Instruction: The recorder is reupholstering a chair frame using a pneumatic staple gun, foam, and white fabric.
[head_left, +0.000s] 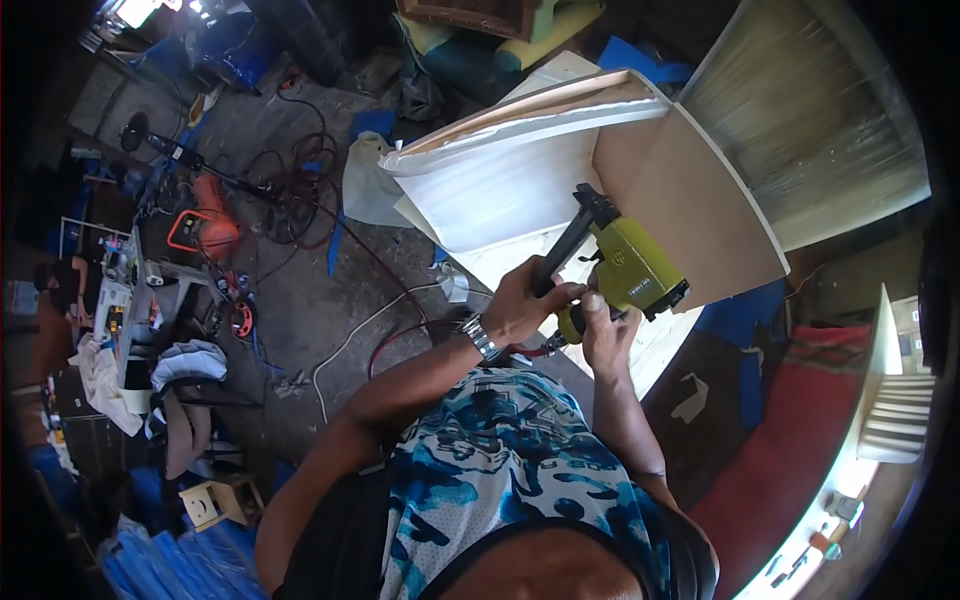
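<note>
I hold a yellow-green and black pneumatic stapler (633, 262) over a pale board. My left hand (525, 305) is closed round its long black magazine. My right hand (607, 335) grips the handle, thumb raised along it, with a hose fitting (550, 345) below. Just beyond the tool stands an angled, box-like panel assembly (705, 200) of brown board, with a white lining (510, 190) on one inner face and a pale rim along its top.
Coiled hoses (295, 200) and an orange compressor (215, 225) lie on the floor at left, near a cluttered bench (130, 280) with a person (65, 290) behind. A plastic-covered panel (810, 120) stands back right; a red padded piece (765, 470) is at lower right.
</note>
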